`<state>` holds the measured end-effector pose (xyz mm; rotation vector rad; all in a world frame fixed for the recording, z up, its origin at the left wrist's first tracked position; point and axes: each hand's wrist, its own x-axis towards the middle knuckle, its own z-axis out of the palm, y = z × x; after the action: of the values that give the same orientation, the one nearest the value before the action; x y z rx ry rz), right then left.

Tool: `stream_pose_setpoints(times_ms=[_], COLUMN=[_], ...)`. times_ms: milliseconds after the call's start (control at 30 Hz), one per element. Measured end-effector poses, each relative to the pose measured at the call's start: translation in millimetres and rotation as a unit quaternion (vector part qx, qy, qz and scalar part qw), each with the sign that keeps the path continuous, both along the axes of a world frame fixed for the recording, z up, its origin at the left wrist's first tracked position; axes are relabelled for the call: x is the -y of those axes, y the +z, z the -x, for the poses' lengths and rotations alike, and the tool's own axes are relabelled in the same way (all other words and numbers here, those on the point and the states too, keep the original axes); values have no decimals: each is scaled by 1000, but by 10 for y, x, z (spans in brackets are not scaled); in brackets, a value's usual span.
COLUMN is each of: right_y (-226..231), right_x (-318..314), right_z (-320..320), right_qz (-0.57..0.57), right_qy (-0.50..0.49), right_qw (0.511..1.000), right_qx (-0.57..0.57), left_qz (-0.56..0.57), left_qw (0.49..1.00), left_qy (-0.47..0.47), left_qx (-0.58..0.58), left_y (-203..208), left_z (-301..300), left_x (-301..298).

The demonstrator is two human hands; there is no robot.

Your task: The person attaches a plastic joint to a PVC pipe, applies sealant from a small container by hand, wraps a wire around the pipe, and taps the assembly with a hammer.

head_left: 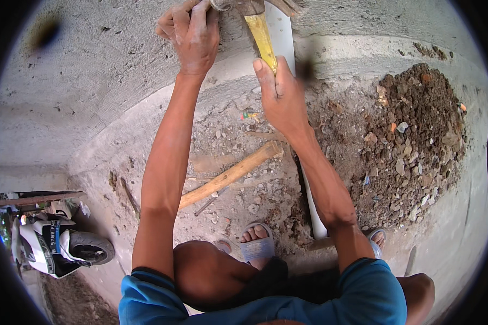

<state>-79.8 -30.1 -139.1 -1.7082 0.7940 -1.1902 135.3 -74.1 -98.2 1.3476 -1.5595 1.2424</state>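
My right hand [284,103] is wrapped round the yellow handle of a hammer [261,38], with the thumb lying along it. The hammer's metal head is at the top edge of the view, partly cut off, close beside my left hand. My left hand [192,40] is closed with curled fingers against the rough grey wall [114,70]. Whatever its fingers hold is hidden. Behind the hammer a white pipe [281,35] stands against the wall.
A round wooden pole [230,176] lies on the rubble-strewn ground, with a thin metal rod [206,203] beside it. A white pipe length [314,214] lies in a narrow trench. Dug soil [417,146] is heaped at right. A motorcycle [59,246] stands at lower left.
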Motion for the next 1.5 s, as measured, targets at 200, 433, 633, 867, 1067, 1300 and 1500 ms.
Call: stream_pose_setpoints(times_ms=[200, 433, 633, 867, 1067, 1300, 1500], right_y=[-36, -134, -90, -241, -102, -57, -116], right_x=[-78, -14, -69, 21, 43, 20, 43], right_z=[136, -93, 39, -130, -62, -32, -31], right_qz=[-5, 5, 30, 45, -15, -43, -60], right_qy=[-9, -29, -28, -67, 8, 7, 10], right_qw=[998, 1000, 998, 988, 1000, 999, 998], right_qx=[56, -6, 42, 133, 22, 26, 34], left_qz=[16, 18, 7, 9, 10, -10, -261], left_qw=[1000, 1000, 1000, 1000, 1000, 999, 601], left_qy=[2, 0, 9, -2, -2, -22, -258], left_qx=[8, 11, 4, 10, 10, -34, -710], left_y=[12, 5, 7, -14, -25, 122, 300], left_z=[12, 72, -47, 75, 7, 58, 311], left_x=[-7, 26, -66, 29, -35, -343, -474])
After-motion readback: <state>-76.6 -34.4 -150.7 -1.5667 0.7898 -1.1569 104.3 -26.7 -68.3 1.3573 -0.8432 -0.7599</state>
